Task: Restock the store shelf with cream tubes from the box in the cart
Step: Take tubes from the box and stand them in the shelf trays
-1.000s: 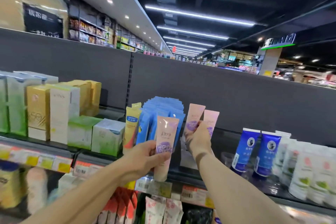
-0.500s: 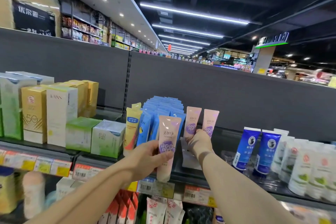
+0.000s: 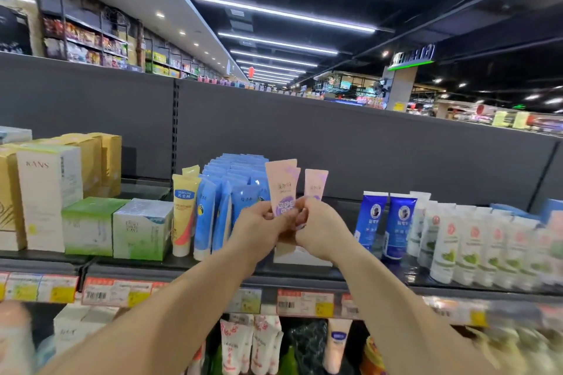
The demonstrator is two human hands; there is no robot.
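I see no cart or box. A pink cream tube (image 3: 281, 186) with a purple label stands upright in my left hand (image 3: 261, 224), which grips its lower half above the shelf (image 3: 182, 271). Right behind it shows the top of a second pink tube, and a third pink tube (image 3: 316, 183) stands a little to the right. My right hand (image 3: 320, 230) meets the left one, its fingers curled at the lower part of these rear tubes. Both hands hide the tubes' caps.
A row of blue tubes (image 3: 240, 189) and a yellow tube (image 3: 183, 210) stand just left of the pink ones. Dark blue tubes (image 3: 399, 222) and white tubes (image 3: 469, 246) fill the right. Boxed goods (image 3: 48, 195) fill the left, price tags (image 3: 304, 303) line the shelf edge.
My left hand has carried its pink tube up and to the right, from in front of the blue tubes to the pink tubes at my right hand. The hands now touch.
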